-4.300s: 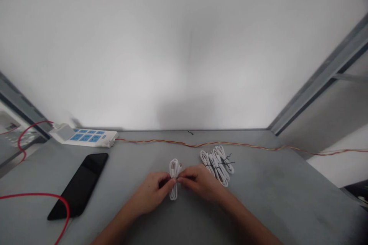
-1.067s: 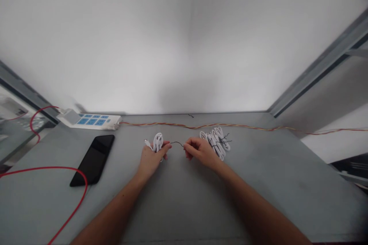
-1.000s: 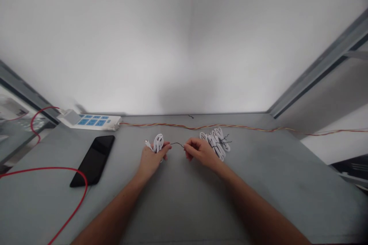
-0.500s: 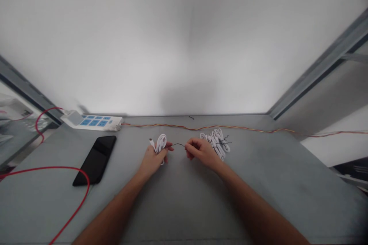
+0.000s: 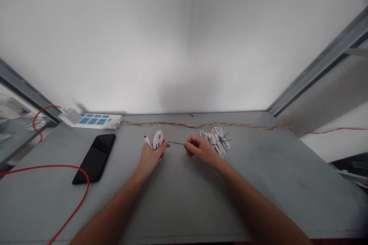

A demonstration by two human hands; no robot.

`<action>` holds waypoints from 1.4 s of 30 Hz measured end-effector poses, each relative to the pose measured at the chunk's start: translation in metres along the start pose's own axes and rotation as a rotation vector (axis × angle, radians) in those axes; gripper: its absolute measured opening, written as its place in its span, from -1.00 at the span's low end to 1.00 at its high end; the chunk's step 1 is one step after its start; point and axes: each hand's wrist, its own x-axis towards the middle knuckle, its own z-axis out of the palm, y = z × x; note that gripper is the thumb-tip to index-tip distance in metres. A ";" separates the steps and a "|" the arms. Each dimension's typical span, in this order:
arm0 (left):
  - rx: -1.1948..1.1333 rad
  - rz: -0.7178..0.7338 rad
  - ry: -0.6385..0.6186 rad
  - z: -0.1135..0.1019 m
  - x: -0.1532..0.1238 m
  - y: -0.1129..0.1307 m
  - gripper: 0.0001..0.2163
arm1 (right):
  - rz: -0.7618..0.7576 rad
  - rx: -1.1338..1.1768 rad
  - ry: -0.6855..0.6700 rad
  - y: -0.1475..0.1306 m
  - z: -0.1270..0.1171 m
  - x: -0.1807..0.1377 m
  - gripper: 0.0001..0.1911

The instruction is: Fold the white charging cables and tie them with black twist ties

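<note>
My left hand [image 5: 150, 156] is closed round a coiled white cable [image 5: 157, 139], whose plug end sticks out to the left. A thin black twist tie [image 5: 176, 143] runs from that coil to my right hand [image 5: 199, 149], which pinches its other end. Just right of my right hand lies a pile of coiled white cables [image 5: 218, 140] bound with black ties. Both hands hover low over the grey table [image 5: 184, 195].
A black phone [image 5: 94, 157] lies flat at the left. Behind it sits a white power strip [image 5: 90, 120] with blue sockets. A red cable [image 5: 69, 183] loops over the left side. A twisted red-yellow wire [image 5: 230, 125] runs along the back edge by the white wall.
The black tie that bound the coil has been pulled off to the right by my right hand. My hands and the coil have moved a little farther from me; lately they hardly move.
</note>
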 end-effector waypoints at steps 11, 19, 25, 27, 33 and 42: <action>0.014 0.019 0.031 -0.004 0.004 0.007 -0.65 | 0.274 0.199 0.190 0.000 0.003 0.013 -0.78; 0.651 0.152 0.177 -0.024 0.007 0.013 -0.72 | 0.087 -0.010 0.519 0.000 -0.026 0.012 -0.63; 1.025 0.130 0.137 -0.033 0.011 0.012 -0.64 | 0.198 -0.842 0.427 -0.011 -0.057 -0.002 -0.74; 1.082 0.128 0.162 -0.036 0.011 0.011 -0.66 | 0.254 -0.900 0.319 -0.014 -0.058 -0.006 -0.73; 1.150 0.377 0.262 -0.038 0.010 0.007 -0.63 | 0.306 -1.094 0.085 -0.015 -0.043 -0.010 -0.69; 0.475 0.571 -0.038 -0.002 -0.009 0.005 -0.80 | 0.231 -0.956 0.156 -0.019 -0.030 -0.008 -0.58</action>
